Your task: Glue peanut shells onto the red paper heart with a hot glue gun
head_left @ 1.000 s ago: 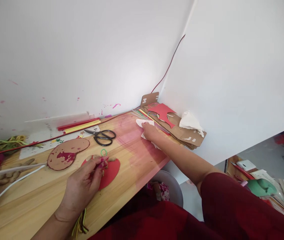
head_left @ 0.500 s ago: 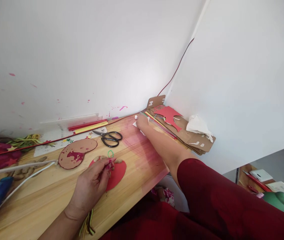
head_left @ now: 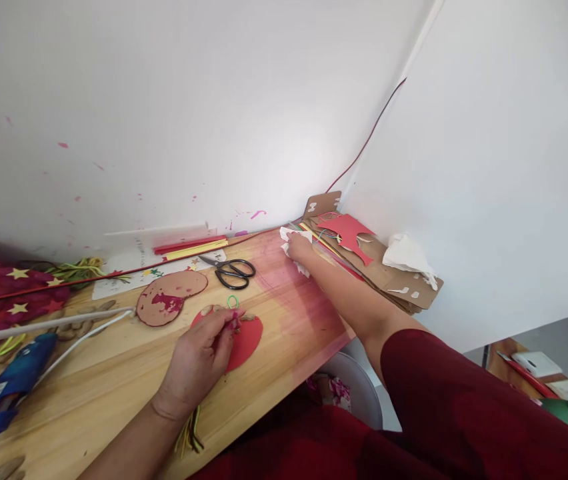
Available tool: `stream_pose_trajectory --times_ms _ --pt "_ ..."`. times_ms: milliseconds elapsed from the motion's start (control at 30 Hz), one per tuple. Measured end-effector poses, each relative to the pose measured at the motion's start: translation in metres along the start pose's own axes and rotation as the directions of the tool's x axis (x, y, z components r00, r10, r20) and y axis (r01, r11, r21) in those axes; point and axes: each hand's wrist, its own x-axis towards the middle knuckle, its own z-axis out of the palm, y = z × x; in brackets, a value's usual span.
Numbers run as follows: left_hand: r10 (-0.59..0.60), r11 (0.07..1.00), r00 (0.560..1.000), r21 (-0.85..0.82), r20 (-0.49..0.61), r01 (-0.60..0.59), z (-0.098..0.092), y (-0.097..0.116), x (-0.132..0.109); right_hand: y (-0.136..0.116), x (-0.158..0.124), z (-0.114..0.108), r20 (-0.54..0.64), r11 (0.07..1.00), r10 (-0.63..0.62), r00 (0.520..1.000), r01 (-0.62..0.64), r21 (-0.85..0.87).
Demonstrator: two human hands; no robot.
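My left hand (head_left: 207, 357) is closed in a pinch over a red heart-shaped piece (head_left: 248, 343); what sits between its stained fingertips is too small to make out. Peanut-like brown pieces (head_left: 247, 317) and a green loop (head_left: 233, 302) lie at the heart's upper edge. Farther off, near the wall, my right hand (head_left: 300, 247) is pressed on a crumpled white tissue (head_left: 303, 268), its fingers closed on it against the pink-stained wood.
Black-handled scissors (head_left: 234, 273), a brown heart (head_left: 170, 298) and red and yellow strips (head_left: 197, 248) lie behind my left hand. A blue glue gun (head_left: 9, 390) is at left. Cardboard (head_left: 394, 280) with red paper (head_left: 347, 233) stands at right, above a bin (head_left: 364, 393).
The view has shifted left, so things appear farther right. More of the white tissue shows around my right hand. My left hand keeps its pinch over the red heart.
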Motion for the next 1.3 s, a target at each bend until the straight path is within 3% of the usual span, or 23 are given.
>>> stream_pose_trajectory --times_ms 167,400,667,800,933,1033,1133,1300 --pt "0.026 0.998 0.999 0.063 -0.03 -0.024 0.0 0.006 0.003 -0.032 0.022 0.003 0.031 0.999 0.023 0.999 -0.023 0.027" --pt "-0.007 0.998 0.999 0.062 -0.031 0.009 0.001 0.003 0.004 -0.072 0.017 0.011 0.057 0.996 -0.053 0.997 0.049 0.074" --pt "-0.234 0.972 0.972 -0.02 0.02 0.235 -0.001 -0.006 0.0 -0.087 -0.011 0.012 0.064 0.948 -0.279 0.958 0.265 0.174" --pt "-0.211 0.961 0.978 0.185 -0.001 0.207 -0.007 -0.006 0.025 -0.081 -0.031 0.011 0.058 0.903 -0.386 0.921 0.364 0.227" --pt "-0.188 0.88 0.967 0.467 0.172 0.088 -0.007 -0.01 0.073 -0.075 -0.045 0.003 0.07 0.861 -0.461 0.884 0.428 0.274" --pt "-0.266 0.806 0.894 0.592 0.362 0.0 0.001 -0.019 0.105 -0.071 -0.051 -0.005 0.08 0.855 -0.47 0.879 0.43 0.289" --pt "-0.242 0.811 0.842 0.577 0.482 -0.098 0.009 -0.029 0.123 -0.069 -0.051 -0.008 0.079 0.871 -0.44 0.894 0.404 0.28" --pt "-0.203 0.817 0.796 0.547 0.571 -0.184 0.007 -0.037 0.137 -0.075 -0.047 -0.006 0.083 0.876 -0.424 0.902 0.385 0.29"
